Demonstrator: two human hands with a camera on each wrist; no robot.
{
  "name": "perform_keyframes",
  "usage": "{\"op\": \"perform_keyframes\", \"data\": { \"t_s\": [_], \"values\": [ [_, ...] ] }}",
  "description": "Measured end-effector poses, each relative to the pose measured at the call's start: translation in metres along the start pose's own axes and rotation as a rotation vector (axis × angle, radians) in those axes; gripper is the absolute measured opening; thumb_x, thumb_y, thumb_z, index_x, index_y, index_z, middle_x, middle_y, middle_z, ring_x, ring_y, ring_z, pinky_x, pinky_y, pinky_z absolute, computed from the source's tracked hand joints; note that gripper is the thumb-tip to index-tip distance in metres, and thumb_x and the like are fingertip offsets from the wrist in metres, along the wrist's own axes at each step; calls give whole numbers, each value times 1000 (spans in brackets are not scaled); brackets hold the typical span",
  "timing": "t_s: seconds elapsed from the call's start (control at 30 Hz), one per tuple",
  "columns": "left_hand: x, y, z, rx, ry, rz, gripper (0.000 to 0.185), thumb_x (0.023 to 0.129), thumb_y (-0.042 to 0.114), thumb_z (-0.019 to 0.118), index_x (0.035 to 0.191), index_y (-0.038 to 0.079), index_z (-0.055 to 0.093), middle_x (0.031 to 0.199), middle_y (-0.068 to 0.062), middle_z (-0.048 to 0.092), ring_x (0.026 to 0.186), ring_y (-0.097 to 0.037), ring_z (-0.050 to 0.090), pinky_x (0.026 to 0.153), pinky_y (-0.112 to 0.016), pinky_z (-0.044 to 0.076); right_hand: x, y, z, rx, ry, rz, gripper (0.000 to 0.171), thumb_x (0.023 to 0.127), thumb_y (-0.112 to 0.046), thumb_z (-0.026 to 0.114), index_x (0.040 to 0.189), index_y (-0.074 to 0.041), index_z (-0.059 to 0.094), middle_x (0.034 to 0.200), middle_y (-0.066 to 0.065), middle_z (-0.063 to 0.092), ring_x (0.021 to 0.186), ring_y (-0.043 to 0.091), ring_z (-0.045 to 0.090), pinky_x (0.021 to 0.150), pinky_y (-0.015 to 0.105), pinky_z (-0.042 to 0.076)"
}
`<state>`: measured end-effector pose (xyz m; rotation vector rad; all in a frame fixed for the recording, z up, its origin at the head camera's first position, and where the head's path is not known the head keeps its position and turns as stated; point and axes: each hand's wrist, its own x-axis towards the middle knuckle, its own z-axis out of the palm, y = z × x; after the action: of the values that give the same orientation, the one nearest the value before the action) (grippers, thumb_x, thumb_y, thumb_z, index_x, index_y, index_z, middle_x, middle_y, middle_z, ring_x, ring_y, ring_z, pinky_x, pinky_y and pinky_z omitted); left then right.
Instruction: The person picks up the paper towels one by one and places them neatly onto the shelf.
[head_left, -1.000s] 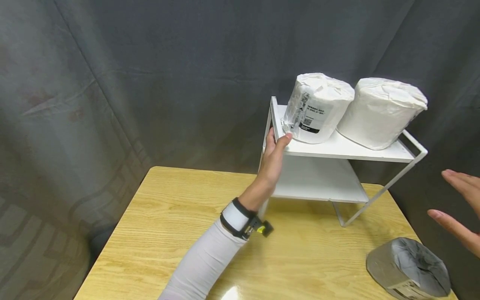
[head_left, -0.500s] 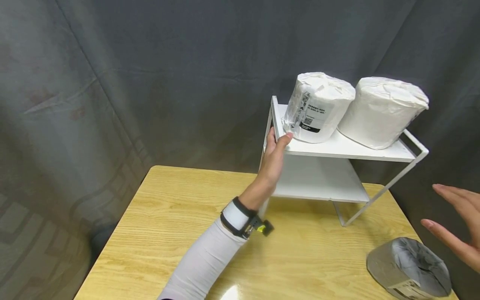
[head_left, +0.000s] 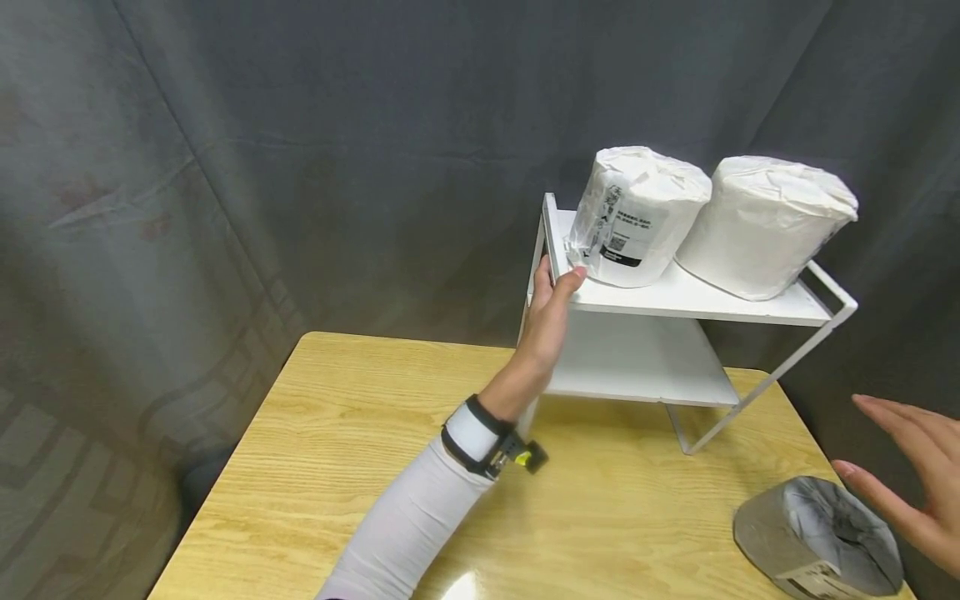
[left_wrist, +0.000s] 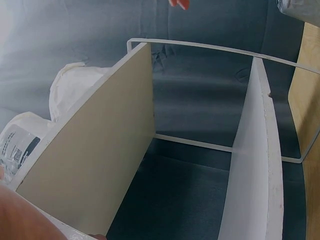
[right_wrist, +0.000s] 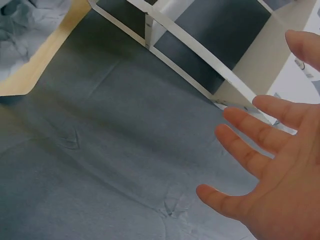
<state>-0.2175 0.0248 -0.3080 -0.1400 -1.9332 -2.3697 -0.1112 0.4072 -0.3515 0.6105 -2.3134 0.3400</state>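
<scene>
My left hand (head_left: 543, 329) grips the left side rail of a white two-tier shelf rack (head_left: 637, 358), its thumb on the inner side and fingers outside. On the top board, close to that thumb, stands a white wrapped paper roll (head_left: 648, 212) with a printed label. Another white wrapped roll (head_left: 765, 225) stands to its right. My right hand (head_left: 930, 475) is held at the right edge of the head view, fingers spread and holding nothing. In the right wrist view its palm (right_wrist: 280, 175) shows. Just below it lies a grey wrapped roll (head_left: 772, 533) near the table's right side.
The rack stands toward the back right of a wood-grain table (head_left: 360, 417). A dark grey curtain (head_left: 390, 167) hangs behind the table and along its sides. The table's right edge runs close by the grey roll.
My right hand has lowered and come a little left, closer to the grey roll. The left hand, the rack and the rolls look unmoved.
</scene>
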Motion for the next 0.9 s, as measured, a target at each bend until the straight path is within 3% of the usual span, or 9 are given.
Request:
{"op": "perform_keyframes", "data": {
  "t_s": [0.07, 0.27, 0.37, 0.53, 0.6, 0.67, 0.77, 0.83, 0.9],
  "values": [
    [0, 0, 0, 0, 3, -1, 83, 100, 52, 52, 171, 25, 17, 174, -2, 28, 159, -23, 27, 129, -53, 19, -4, 0, 2, 2, -1, 6, 101, 98, -79, 42, 145, 9, 56, 125, 46, 58, 150, 34, 44, 128, 27, 16],
    [-1, 0, 0, 14, 12, -8, 86, 99, 53, 52, 172, 24, 15, 174, -4, 28, 159, -25, 27, 129, -53, 19, -12, 5, 9, 33, 34, -16, 104, 96, -81, 45, 139, 12, 60, 126, 42, 62, 139, -15, 26, 121, 14, 15],
    [0, 0, -1, 6, 5, -3, 85, 100, 53, 52, 171, 24, 17, 174, -4, 29, 159, -24, 27, 129, -52, 19, -21, 8, 13, 40, 42, -20, 104, 96, -81, 45, 137, 13, 61, 127, 42, 63, 135, -19, 25, 118, 12, 14],
    [0, 0, 0, -1, 0, -1, 86, 100, 52, 52, 172, 23, 15, 174, -4, 27, 159, -24, 26, 130, -52, 19, -38, 12, 16, 10, -4, 17, 96, 97, -77, 50, 141, 8, 61, 109, 42, 64, 138, -11, 33, 116, 10, 12],
    [1, 0, 0, -4, 2, 3, 86, 100, 52, 52, 172, 21, 14, 175, -5, 26, 160, -24, 26, 130, -51, 18, -43, 13, 17, -14, -24, 32, 92, 97, -75, 55, 143, 5, 61, 108, 39, 66, 133, 9, 52, 117, 10, 11],
    [1, 0, 0, -11, 4, 8, 86, 100, 50, 52, 172, 21, 15, 174, -5, 27, 160, -24, 26, 130, -51, 18, -48, 15, 19, -3, -27, 32, 94, 95, -76, 57, 141, 6, 62, 108, 39, 67, 134, -6, 45, 116, 9, 11],
    [1, -1, 0, -13, -2, 8, 85, 100, 50, 52, 171, 22, 15, 174, -5, 28, 160, -24, 26, 130, -51, 18, -55, 18, 21, -19, -28, 40, 91, 93, -73, 63, 140, 5, 63, 107, 38, 68, 120, 20, 60, 115, 7, 11],
    [1, -1, 0, -12, -2, 4, 84, 100, 50, 52, 171, 23, 16, 174, -4, 28, 159, -24, 26, 130, -52, 18, -60, 19, 22, -13, -34, 54, 88, 93, -69, 66, 140, 6, 63, 107, 39, 68, 131, 10, 55, 116, 8, 12],
    [1, -2, 0, -8, -4, -1, 85, 100, 51, 52, 171, 23, 16, 175, -4, 27, 160, -24, 25, 130, -52, 18, -66, 16, 24, -31, -63, 97, 81, 94, -59, 72, 142, 5, 61, 109, 39, 67, 117, 40, 62, 123, 16, 13]
  ]
}}
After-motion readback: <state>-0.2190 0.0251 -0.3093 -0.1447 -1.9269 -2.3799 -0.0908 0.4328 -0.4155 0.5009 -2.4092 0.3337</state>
